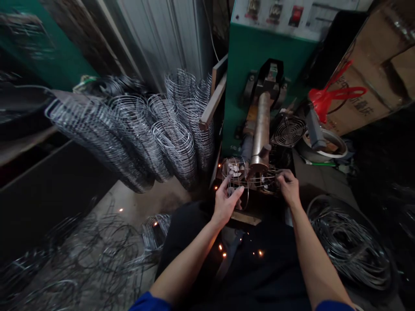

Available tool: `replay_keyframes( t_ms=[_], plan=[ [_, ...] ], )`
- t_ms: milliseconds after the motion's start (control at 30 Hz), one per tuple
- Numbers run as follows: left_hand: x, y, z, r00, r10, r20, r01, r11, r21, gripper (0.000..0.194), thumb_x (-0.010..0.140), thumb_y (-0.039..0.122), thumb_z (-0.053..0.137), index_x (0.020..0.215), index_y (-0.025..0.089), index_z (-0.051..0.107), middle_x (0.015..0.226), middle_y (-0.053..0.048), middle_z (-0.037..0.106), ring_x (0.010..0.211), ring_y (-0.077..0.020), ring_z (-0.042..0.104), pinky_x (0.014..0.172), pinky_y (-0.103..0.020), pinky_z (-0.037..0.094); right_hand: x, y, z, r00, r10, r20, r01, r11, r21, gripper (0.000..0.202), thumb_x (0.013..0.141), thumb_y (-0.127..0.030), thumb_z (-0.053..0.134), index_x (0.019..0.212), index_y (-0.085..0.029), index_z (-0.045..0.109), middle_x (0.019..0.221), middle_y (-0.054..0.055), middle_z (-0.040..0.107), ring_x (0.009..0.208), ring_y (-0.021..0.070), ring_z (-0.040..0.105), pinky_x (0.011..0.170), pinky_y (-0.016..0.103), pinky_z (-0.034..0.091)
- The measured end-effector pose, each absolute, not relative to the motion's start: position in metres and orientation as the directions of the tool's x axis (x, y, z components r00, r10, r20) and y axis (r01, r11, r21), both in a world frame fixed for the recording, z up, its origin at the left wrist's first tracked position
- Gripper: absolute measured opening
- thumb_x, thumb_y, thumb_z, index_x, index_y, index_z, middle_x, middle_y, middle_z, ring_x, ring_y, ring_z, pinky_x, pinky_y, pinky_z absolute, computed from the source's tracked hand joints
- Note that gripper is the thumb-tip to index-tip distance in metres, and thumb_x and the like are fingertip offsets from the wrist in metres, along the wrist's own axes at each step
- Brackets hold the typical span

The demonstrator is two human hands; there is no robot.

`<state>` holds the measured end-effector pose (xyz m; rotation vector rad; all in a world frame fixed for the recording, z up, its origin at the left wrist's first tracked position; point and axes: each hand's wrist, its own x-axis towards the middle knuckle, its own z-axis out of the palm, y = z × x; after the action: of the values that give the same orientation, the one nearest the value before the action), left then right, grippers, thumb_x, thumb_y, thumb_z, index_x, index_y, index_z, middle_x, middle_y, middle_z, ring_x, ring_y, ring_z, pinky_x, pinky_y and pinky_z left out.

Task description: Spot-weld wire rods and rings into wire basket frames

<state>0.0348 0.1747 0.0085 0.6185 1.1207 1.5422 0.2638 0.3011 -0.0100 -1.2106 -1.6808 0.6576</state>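
Note:
Below the metal cylinder (261, 129) of a green machine (238, 86), a wire frame (248, 190) with round loops lies across the machine's lower end. My left hand (226, 201) holds its left side, thumb and fingers around the wire. At the right end, my right hand (288, 185) has its fingers pressed together on the wire. Orange sparks fly near the frame and over my dark-clothed lap. Where the wire meets the machine is partly hidden.
Tall stacks of bent wire loops (175, 142) stand at the left. Loose wire pieces (106, 250) cover the floor at lower left. On the right are a wire coil (353, 246), a bowl (339, 149), a red plastic bag (324, 99) and a cardboard box (376, 73).

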Motion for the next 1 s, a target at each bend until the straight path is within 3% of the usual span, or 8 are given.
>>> replay_keyframes(
  t_ms=[133,267,400,567,733,867,1000],
  plan=[
    [0.034,0.175,0.005,-0.282,0.941,-0.187,-0.462,0.038,0.886,0.087,0.073,0.044,0.081,0.147,0.015,0.044,0.057,0.009,0.054,0.037,-0.0076,0.046,0.037,-0.022,0.046,0.286,0.301,-0.031,-0.098,0.963,0.253,0.427,0.27,-0.863,0.049,0.086,-0.066,0.053,0.08,-0.02,0.068,0.092,0.009,0.072,0.093,0.0263,0.066,0.086,0.04,0.051],
    [0.035,0.176,0.006,-0.303,0.94,-0.159,-0.435,0.013,0.901,0.083,0.073,0.045,0.081,0.143,0.015,0.048,0.061,0.007,0.057,0.037,-0.0072,0.046,0.036,-0.021,0.045,0.287,0.294,-0.039,-0.088,0.949,0.303,0.501,0.305,-0.81,0.04,0.088,-0.055,0.056,0.093,-0.019,0.072,0.095,0.008,0.074,0.09,0.0243,0.068,0.083,0.035,0.053],
    [0.037,0.175,0.01,-0.32,0.933,-0.164,-0.412,0.019,0.911,0.08,0.073,0.046,0.081,0.139,0.014,0.049,0.062,0.008,0.057,0.037,-0.0066,0.046,0.036,-0.021,0.046,0.279,0.293,-0.038,-0.037,0.938,0.343,0.558,0.305,-0.772,0.038,0.088,-0.051,0.054,0.091,-0.019,0.074,0.097,0.011,0.076,0.09,0.0253,0.07,0.082,0.034,0.053],
    [0.04,0.175,0.013,-0.331,0.932,-0.148,-0.399,0.004,0.917,0.075,0.07,0.047,0.082,0.132,0.015,0.054,0.06,0.009,0.054,0.038,-0.0064,0.047,0.037,-0.02,0.046,0.279,0.296,-0.034,-0.044,0.947,0.32,0.573,0.286,-0.768,0.043,0.087,-0.055,0.051,0.089,-0.019,0.074,0.093,0.012,0.076,0.085,0.0253,0.07,0.077,0.033,0.053],
    [0.047,0.169,0.02,-0.347,0.912,-0.22,-0.468,0.035,0.883,0.079,0.065,0.046,0.084,0.13,0.014,0.053,0.059,0.01,0.052,0.037,-0.0065,0.045,0.036,-0.02,0.044,0.287,0.287,-0.03,-0.003,0.958,0.287,0.58,0.235,-0.78,0.047,0.086,-0.061,0.053,0.088,-0.018,0.07,0.086,0.009,0.075,0.079,0.0231,0.068,0.074,0.031,0.05],
    [0.06,0.136,0.029,-0.289,0.902,-0.319,-0.596,0.091,0.798,0.063,0.067,0.049,0.083,0.115,0.016,0.059,0.063,0.008,0.055,0.04,-0.0065,0.047,0.038,-0.02,0.043,0.297,0.247,-0.035,0.023,0.963,0.268,0.597,0.201,-0.777,0.044,0.086,-0.061,0.054,0.094,-0.019,0.063,0.087,0.008,0.073,0.081,0.0238,0.068,0.072,0.032,0.051],
    [0.069,0.059,0.027,-0.11,0.867,-0.486,-0.734,0.259,0.628,0.047,0.076,0.054,0.076,0.102,0.017,0.065,0.068,0.001,0.06,0.054,-0.0109,0.059,0.055,-0.025,0.053,0.318,0.185,-0.034,-0.032,0.973,0.229,0.685,0.188,-0.704,0.036,0.096,-0.049,0.042,0.108,-0.021,0.062,0.091,0.01,0.074,0.078,0.0258,0.071,0.07,0.034,0.052]
  ],
)
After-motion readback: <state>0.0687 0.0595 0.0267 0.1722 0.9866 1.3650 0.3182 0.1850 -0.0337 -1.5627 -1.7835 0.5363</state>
